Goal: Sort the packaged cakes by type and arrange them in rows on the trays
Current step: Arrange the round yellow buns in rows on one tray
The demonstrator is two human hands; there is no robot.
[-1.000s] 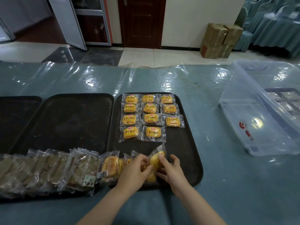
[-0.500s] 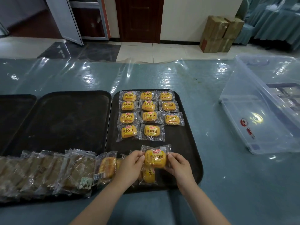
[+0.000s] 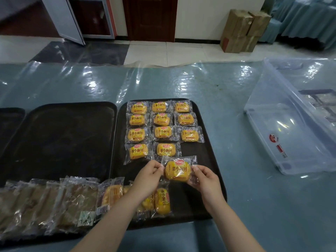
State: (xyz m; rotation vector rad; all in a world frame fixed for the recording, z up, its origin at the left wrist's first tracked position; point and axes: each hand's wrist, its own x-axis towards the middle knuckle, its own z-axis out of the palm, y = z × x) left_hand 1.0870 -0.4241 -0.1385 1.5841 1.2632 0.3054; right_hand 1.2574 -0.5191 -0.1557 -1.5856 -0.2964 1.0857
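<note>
- Pinching the clear wrapper flaps at either side, the left hand (image 3: 148, 176) and the right hand (image 3: 204, 180) hold one yellow packaged cake (image 3: 177, 170) between them, just below centre of the frame; each hand's thumb and fingers are closed on film, not on the cake itself.
- The held cake is carried label up, raised over the lower part of the right tray (image 3: 209, 170), its top edge overlapping the fourth-row middle cake (image 3: 166, 150).
- Eleven yellow cakes (image 3: 161, 119) of the same type are laid in the upper part of that tray: three full rows of three, then a fourth row with only two.
- The open slot (image 3: 192, 151) at the right end of the fourth row is judged to be the target, so the step in hand is the placing of this cake.
- The next move calls for a short carry up and to the right, the pack kept square with its neighbours and laid flat without riding over the flaps beside it.
- Unsorted yellow packs (image 3: 162, 200) lie below the hands, and a line of brown packaged cakes (image 3: 54, 202) runs along the lower left.
- The middle tray (image 3: 60, 139) holds nothing in its upper part, so the brown type is judged not yet sorted.
</note>
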